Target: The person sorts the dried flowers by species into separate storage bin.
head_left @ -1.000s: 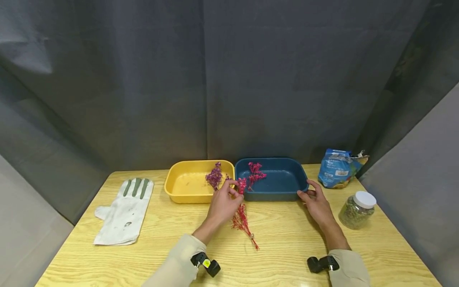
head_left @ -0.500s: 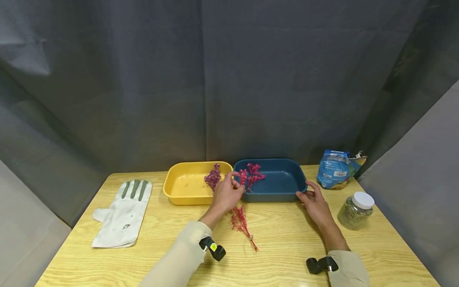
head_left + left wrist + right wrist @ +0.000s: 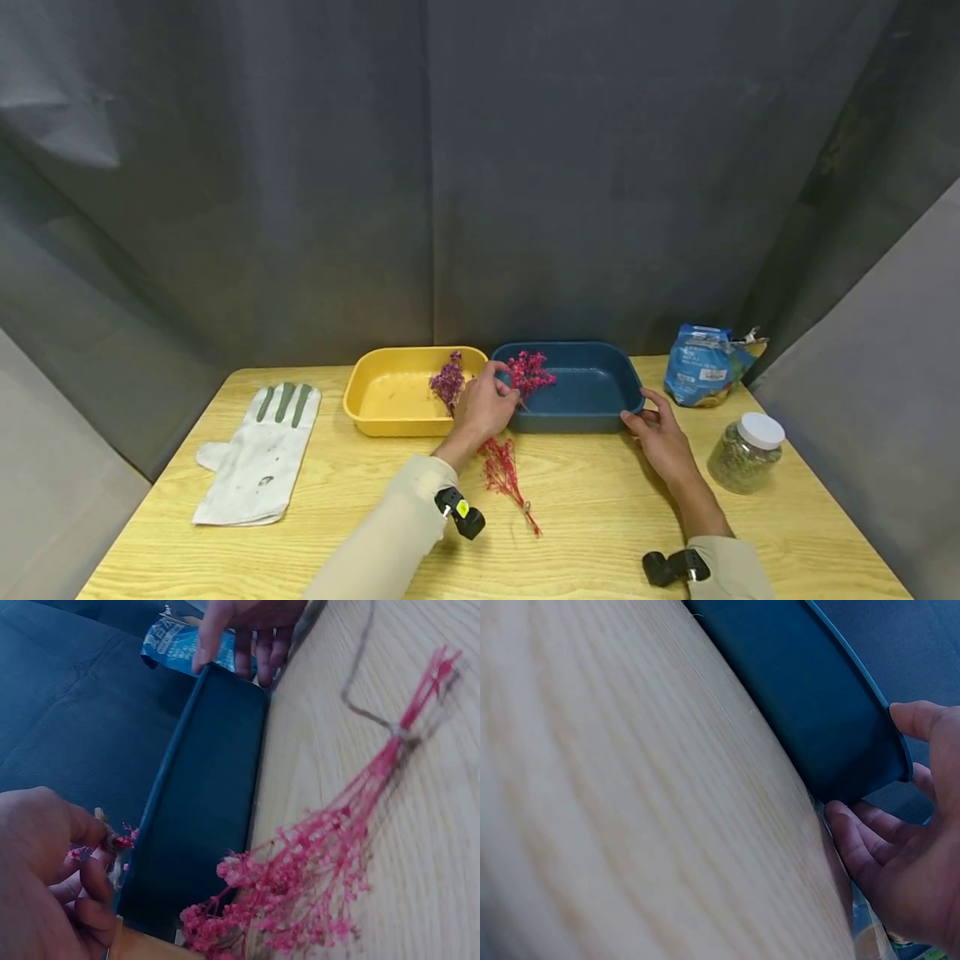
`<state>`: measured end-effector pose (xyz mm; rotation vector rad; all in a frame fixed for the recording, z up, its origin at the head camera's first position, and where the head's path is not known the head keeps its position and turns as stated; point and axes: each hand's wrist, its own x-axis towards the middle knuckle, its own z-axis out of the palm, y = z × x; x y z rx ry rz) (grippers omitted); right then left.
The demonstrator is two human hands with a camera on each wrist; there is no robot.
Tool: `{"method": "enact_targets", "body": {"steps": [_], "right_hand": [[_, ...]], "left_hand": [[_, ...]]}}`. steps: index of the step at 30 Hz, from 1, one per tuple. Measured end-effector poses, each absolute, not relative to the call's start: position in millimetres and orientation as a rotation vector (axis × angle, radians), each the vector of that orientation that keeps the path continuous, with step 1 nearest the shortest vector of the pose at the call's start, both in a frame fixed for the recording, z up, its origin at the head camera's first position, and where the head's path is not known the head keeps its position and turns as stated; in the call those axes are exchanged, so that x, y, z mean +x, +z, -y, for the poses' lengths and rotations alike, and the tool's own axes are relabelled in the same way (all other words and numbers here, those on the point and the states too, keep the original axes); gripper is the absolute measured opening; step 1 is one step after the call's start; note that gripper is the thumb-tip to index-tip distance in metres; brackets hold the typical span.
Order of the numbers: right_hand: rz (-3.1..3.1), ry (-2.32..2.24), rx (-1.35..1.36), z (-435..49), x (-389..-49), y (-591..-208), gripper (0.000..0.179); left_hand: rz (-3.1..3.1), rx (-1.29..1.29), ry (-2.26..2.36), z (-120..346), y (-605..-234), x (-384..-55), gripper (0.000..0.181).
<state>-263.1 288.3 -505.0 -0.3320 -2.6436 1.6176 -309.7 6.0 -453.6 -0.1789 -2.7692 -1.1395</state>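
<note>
My left hand (image 3: 486, 407) is at the near left rim of a blue tray (image 3: 573, 423). In the left wrist view its thumb and fingers pinch a small tied bunch of dried pink flowers (image 3: 124, 841), partly hidden by the fingers and the tray wall. Inside the tray's left end lie bright pink dried blossoms (image 3: 531, 375). My right hand (image 3: 663, 442) grips the tray's near right corner, thumb at the rim and fingers against the lower side. A second bunch of pink dried flowers (image 3: 504, 477), tied with twine, lies on the table in front.
Left of the blue tray stands a yellow tray (image 3: 362, 423) with purple dried flowers (image 3: 448, 382) at its right end. A white glove (image 3: 258, 467) lies far left. A blue bag (image 3: 697, 367) and a white-lidded jar (image 3: 742, 458) stand on the right. Dark curtains (image 3: 315, 208) rise behind.
My left hand has moved right and over the blue tray's rim, bringing its pink flowers in beside the others there. My right hand stays on the tray's corner.
</note>
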Motion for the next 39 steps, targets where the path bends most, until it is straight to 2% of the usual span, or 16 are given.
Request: {"method": "enact_targets", "body": {"steps": [18,39], "right_hand": [[2.637,1.59,-0.324,-284,-265,-510,0.074],[2.645,1.591,-0.339,-290,-264,-507,0.074]], "left_hand": [[2.758,-0.111,-1.119,-17,-456,-317,0.038],[2.605,-0.439,-1.277,25,-473,-259,0.044]]}}
